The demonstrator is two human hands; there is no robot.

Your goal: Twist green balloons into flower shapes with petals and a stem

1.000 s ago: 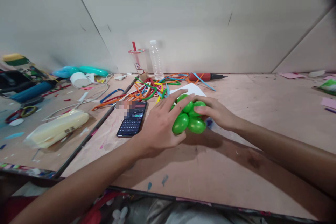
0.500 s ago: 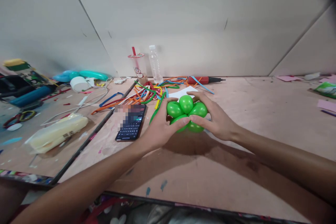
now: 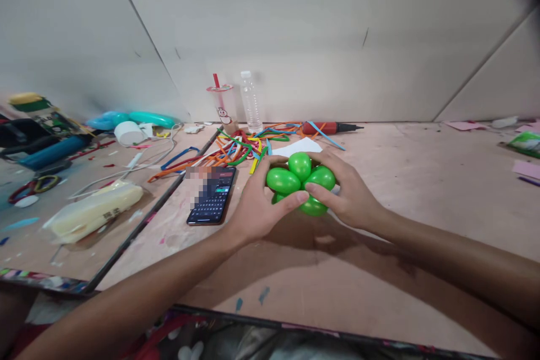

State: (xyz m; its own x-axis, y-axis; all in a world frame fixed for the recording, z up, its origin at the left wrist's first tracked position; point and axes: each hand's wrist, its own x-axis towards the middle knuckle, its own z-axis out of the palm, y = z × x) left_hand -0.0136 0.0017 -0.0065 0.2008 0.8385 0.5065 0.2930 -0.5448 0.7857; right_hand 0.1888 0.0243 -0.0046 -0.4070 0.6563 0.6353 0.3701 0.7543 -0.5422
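Note:
A green twisted balloon point(image 3: 300, 166), bunched into several round bubbles like a flower, is held between both hands just above the table. My left hand point(image 3: 259, 202) grips its left side, with the thumb lying across the lower bubbles. From the right, my right hand point(image 3: 352, 194) closes on the balloon, its thumb pressing near the centre where the bubbles meet. The fingers behind the balloon are mostly hidden. Left of my left hand lies a phone point(image 3: 212, 197) with its keyboard on screen. White paper point(image 3: 297, 147) rests just beyond the balloon.
A heap of uninflated balloons point(image 3: 236, 149) lies behind the phone. Beyond it stand a lidded cup point(image 3: 223, 109) and a clear bottle point(image 3: 252, 104); a red hand pump point(image 3: 323, 128) lies near the wall. At left are a yellowish bag point(image 3: 95, 211) and a white roll point(image 3: 129, 134).
Both thumbs have shifted slightly on the balloon and moved a little apart. The green bubbles have turned a little between my hands, still held.

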